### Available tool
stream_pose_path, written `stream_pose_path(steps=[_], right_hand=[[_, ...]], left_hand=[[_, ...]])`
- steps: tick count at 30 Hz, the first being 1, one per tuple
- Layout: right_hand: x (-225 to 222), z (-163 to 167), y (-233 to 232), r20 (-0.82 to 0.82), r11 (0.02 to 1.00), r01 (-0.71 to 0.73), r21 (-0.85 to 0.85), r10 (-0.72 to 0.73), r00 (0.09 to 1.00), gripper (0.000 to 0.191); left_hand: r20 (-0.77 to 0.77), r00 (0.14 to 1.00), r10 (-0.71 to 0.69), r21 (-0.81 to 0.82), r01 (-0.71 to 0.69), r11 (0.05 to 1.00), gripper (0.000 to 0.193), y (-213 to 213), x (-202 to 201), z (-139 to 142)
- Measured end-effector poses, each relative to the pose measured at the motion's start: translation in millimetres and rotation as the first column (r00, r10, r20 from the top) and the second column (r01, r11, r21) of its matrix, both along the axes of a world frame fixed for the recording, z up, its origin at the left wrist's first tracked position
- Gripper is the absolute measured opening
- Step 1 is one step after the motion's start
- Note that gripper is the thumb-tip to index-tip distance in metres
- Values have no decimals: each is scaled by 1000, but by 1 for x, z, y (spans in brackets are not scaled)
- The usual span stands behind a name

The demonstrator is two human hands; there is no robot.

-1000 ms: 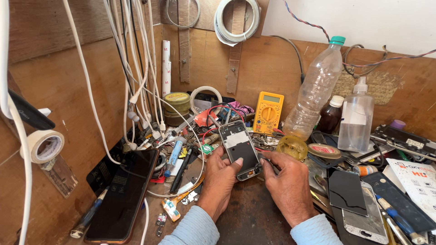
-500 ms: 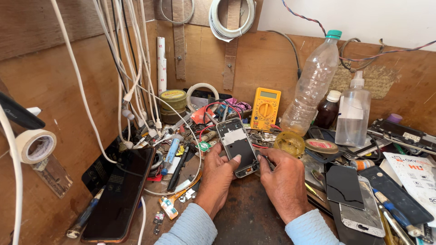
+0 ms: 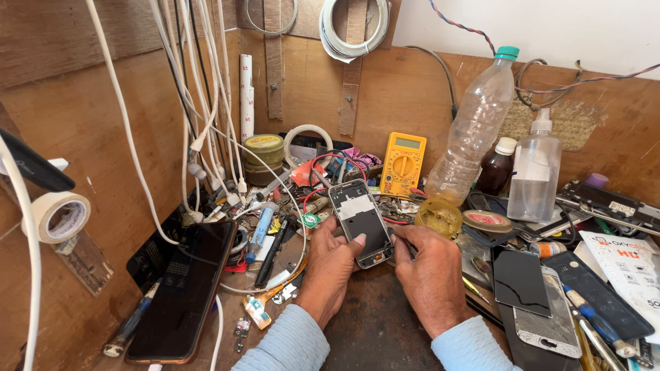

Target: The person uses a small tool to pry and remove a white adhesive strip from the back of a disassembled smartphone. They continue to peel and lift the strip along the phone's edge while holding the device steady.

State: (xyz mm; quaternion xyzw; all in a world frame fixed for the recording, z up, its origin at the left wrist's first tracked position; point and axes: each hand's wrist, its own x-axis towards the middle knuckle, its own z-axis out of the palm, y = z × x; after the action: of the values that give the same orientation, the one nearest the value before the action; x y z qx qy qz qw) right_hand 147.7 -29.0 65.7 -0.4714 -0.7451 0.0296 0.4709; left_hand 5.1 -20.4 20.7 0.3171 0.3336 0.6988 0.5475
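Holding an opened phone [image 3: 360,221] in the middle of the counter [image 3: 375,330], the left hand [image 3: 331,264] has its grip closed on the phone's left edge. The right hand [image 3: 430,271] pinches the bottom right corner. A yellow meter [image 3: 403,163] sits at one o'clock, a plastic bottle [image 3: 474,130] at two o'clock.

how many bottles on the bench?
3, all at the back right: a tall clear plastic bottle with a teal cap leaning on the wall, a small brown bottle with a white cap, and a clear nozzle-top bottle. Clutter may hide more.
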Motion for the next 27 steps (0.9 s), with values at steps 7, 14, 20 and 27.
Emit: stream_pose_path(steps=[7,14,20,27], right_hand=[[-3,-4,2,9,1000,23,-14,-23,1000,17],[6,-11,26,-175,942,-17,-336,-45,984,13],[24,-13,40,-546,764,-354,-539,4,838,14],[15,-12,30,-634,783,-408,-469,24,773,17]], left_hand=[[4,1000,7,-32,-6,999,51,0,-1,-2],[-2,1000,2,-33,-2,999,52,4,0,-8],[25,999,-28,20,28,999,49,8,-2,-12],[36,999,-13,52,12,999,49,7,-1,-11]])
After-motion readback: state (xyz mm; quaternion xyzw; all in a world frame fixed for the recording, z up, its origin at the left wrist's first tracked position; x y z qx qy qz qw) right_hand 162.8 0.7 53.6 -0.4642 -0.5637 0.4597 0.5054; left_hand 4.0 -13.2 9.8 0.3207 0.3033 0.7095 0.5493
